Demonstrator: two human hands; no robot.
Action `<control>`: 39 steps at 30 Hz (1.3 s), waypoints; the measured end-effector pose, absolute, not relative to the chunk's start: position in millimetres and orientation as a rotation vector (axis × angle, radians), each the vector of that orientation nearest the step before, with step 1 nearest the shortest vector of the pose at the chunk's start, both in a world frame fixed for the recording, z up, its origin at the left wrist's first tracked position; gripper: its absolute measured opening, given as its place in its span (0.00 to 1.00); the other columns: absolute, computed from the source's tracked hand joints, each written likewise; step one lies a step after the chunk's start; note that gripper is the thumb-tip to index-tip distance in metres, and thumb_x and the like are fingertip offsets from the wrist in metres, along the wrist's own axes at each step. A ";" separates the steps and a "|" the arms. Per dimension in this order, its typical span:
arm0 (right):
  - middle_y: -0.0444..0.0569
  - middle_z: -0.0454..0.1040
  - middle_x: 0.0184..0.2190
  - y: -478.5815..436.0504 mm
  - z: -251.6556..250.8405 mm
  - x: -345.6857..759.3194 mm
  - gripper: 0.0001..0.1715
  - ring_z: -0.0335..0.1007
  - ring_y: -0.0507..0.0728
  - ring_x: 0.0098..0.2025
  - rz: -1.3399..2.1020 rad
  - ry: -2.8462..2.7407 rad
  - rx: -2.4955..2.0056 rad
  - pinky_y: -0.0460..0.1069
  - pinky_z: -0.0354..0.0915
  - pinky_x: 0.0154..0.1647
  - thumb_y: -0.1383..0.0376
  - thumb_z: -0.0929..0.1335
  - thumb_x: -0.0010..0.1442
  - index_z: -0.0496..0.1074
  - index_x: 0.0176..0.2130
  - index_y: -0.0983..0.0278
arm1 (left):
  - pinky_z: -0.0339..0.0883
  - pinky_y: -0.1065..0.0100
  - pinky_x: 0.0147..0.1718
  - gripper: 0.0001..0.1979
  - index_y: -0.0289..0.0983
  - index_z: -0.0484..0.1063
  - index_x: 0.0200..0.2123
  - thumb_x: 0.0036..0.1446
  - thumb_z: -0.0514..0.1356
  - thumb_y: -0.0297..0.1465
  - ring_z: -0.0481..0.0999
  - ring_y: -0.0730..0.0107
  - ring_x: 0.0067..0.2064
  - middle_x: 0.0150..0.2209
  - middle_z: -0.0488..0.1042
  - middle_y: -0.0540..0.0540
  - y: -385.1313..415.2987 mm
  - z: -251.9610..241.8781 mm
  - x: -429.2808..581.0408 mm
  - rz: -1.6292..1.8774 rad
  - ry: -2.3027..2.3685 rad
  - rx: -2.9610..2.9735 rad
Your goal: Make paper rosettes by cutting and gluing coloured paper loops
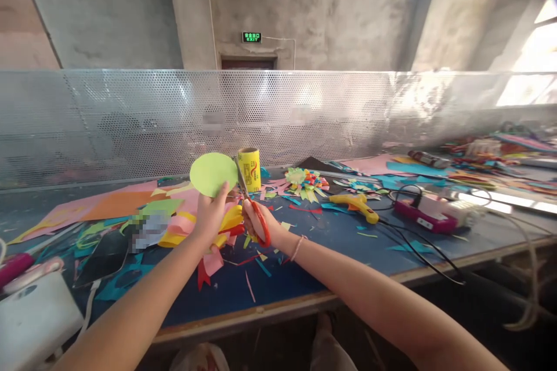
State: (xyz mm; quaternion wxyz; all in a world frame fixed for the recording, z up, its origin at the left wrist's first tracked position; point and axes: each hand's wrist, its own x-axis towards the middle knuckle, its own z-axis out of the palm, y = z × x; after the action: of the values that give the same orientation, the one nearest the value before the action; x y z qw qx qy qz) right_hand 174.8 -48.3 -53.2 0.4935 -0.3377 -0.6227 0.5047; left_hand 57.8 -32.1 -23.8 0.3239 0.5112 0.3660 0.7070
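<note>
Green paper disc (213, 173), pinched in left hand (211, 214) grip above table (331, 266) front edge; right hand (256, 223) grip holds red-handled scissors (244, 188), blades at its rim. Trimming seemingly in hand; rounding calls for turning disc.

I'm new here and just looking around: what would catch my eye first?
A lime-green disc is held up mid-frame by the left hand. The right hand holds red-handled scissors with the blades at the disc's right edge. Below lies a blue table strewn with bright paper scraps, with a yellow glue gun to the right.
</note>
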 end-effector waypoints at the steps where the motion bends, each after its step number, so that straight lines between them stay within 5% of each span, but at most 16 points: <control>1: 0.34 0.53 0.12 -48.0 -54.1 175.3 0.29 0.49 0.45 0.13 1.226 -1.513 -0.804 0.43 0.49 0.13 0.38 0.58 0.50 0.52 0.25 0.60 | 0.69 0.68 0.28 0.14 0.35 0.73 0.25 0.47 0.59 0.41 0.74 0.68 0.25 0.23 0.75 0.44 -32.5 -24.6 57.7 1.820 0.984 1.374; 11: 0.34 0.52 0.11 -44.8 -54.4 173.4 0.28 0.47 0.46 0.12 1.263 -1.432 -0.837 0.44 0.48 0.12 0.39 0.60 0.50 0.55 0.25 0.61 | 0.66 0.70 0.26 0.14 0.34 0.72 0.22 0.49 0.58 0.39 0.71 0.70 0.22 0.19 0.72 0.47 -38.7 -23.2 57.1 1.726 1.028 1.493; 18: 0.35 0.52 0.10 -48.4 -55.0 172.3 0.27 0.47 0.46 0.12 1.252 -1.520 -0.832 0.44 0.47 0.12 0.40 0.58 0.52 0.53 0.24 0.60 | 0.69 0.68 0.26 0.17 0.34 0.73 0.31 0.50 0.57 0.44 0.75 0.67 0.26 0.27 0.77 0.42 -31.2 -24.5 55.2 1.848 0.936 1.288; 27: 0.35 0.54 0.12 -47.5 -55.3 174.8 0.29 0.49 0.46 0.13 1.316 -1.449 -0.748 0.44 0.49 0.14 0.38 0.61 0.47 0.55 0.26 0.60 | 0.68 0.70 0.27 0.15 0.35 0.73 0.23 0.49 0.58 0.41 0.74 0.68 0.25 0.22 0.75 0.45 -35.6 -29.1 57.1 1.747 1.049 1.535; 39: 0.35 0.52 0.12 -45.8 -56.8 174.7 0.29 0.47 0.46 0.13 1.252 -1.519 -0.823 0.44 0.48 0.13 0.38 0.59 0.49 0.53 0.24 0.60 | 0.64 0.72 0.24 0.14 0.35 0.71 0.25 0.46 0.61 0.41 0.70 0.74 0.22 0.20 0.71 0.50 -35.4 -24.7 54.3 1.859 0.961 1.333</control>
State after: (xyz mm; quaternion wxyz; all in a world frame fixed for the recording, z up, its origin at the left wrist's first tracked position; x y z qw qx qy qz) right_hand 174.7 -45.8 -56.8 0.4829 -0.3379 -0.6235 0.5137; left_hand 54.3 -35.4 -24.7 0.3243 0.5081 0.3664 0.7088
